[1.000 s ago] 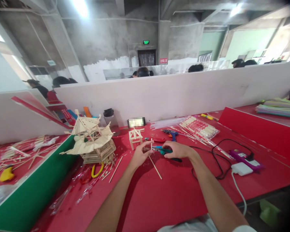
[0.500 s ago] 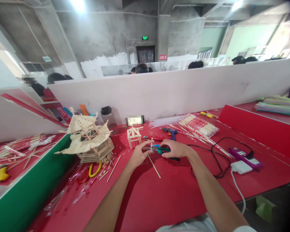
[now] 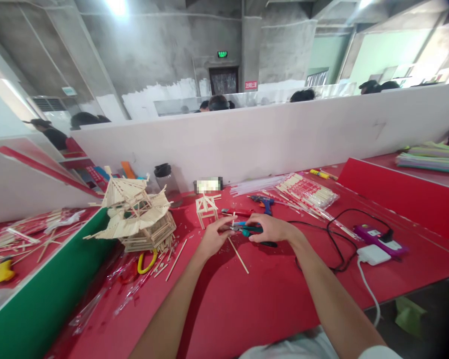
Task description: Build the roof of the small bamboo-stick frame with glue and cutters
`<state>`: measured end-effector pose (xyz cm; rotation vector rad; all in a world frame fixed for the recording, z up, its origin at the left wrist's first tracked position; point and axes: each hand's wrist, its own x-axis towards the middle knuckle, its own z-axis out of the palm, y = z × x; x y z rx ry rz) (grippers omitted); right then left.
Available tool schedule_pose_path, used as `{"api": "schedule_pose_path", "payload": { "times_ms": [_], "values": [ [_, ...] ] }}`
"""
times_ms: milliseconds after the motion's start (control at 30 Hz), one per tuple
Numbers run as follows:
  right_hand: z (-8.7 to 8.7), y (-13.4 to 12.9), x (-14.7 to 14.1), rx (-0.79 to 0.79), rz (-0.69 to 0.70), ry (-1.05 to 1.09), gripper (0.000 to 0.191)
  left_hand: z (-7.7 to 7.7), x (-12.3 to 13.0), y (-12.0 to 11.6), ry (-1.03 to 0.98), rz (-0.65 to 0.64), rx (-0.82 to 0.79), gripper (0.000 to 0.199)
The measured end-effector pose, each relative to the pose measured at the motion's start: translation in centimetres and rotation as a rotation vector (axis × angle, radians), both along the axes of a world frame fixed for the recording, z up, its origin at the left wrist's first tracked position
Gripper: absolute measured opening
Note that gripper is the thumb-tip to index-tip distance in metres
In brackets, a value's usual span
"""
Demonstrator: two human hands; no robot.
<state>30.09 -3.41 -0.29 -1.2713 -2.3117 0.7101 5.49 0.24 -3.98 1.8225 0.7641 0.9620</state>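
My right hand (image 3: 271,229) is closed round the handles of a pair of pliers or cutters (image 3: 249,229), whose jaws point left. In the fingers of my left hand (image 3: 216,235) a short wooden stick (image 3: 234,217) stands upright at those jaws. Below them a longer wooden stick (image 3: 239,256) lies on the red table. Just behind my left hand stands a small open frame of sticks (image 3: 207,208). Further left is a large pavilion model (image 3: 142,214) built of sticks, with tiered roofs.
A blue glue gun (image 3: 262,203) and a packet of sticks (image 3: 307,190) lie behind my right hand. Black cable runs to a purple power strip (image 3: 379,241) on the right. Yellow-handled scissors (image 3: 146,262) lie by the model. A green divider (image 3: 56,279) borders the left, and a white partition (image 3: 247,142) the back.
The view has shifted very slightly. Both hands keep nearly the same place, with the stick still at the jaws of the pliers or cutters.
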Motion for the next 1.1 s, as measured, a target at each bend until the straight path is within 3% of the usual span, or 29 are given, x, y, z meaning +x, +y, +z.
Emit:
{"api": "schedule_pose_path", "payload": {
  "times_ms": [167,367,733,1100],
  "values": [
    [0.0,-0.1,-0.1,-0.011,0.014,0.000,0.036,0.1,-0.1,-0.1,0.035,0.013,0.043,0.045],
    [-0.3,0.2,-0.3,-0.004,0.026,0.003,0.037,-0.2,-0.7,0.2,0.091,-0.010,0.207,0.041],
    [-0.9,0.4,-0.6,0.068,0.027,0.042,0.049,0.7,-1.0,0.1,0.071,-0.020,0.087,0.048],
    [-1.8,1.0,-0.7,0.055,0.033,0.100,0.039,0.8,-1.1,0.2,0.024,-0.002,0.089,0.043]
  ]
}}
